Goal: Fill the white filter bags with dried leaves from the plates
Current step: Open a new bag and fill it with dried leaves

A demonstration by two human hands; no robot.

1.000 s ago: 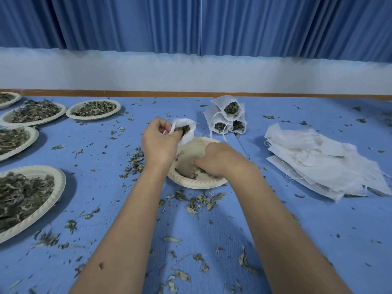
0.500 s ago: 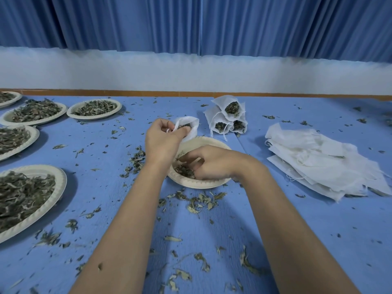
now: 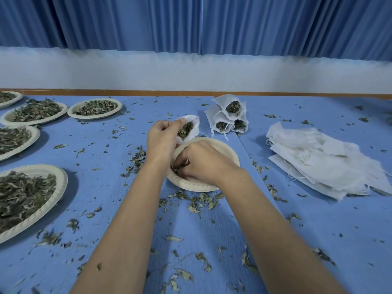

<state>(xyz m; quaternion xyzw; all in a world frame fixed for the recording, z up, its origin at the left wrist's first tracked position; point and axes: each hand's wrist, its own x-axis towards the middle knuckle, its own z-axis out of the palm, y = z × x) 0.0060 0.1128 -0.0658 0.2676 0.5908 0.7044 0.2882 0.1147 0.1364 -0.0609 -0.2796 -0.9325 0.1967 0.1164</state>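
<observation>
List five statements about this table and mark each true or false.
1. The left hand holds a bag with leaves inside. True.
2. The right hand is open and idle. False: it pinches leaves in the middle plate.
3. Three filled bags lie stacked beyond that plate. True.
4. The plates at the left are bare. False: they hold leaves.
5. Empty bags lie piled at the right. True.
</observation>
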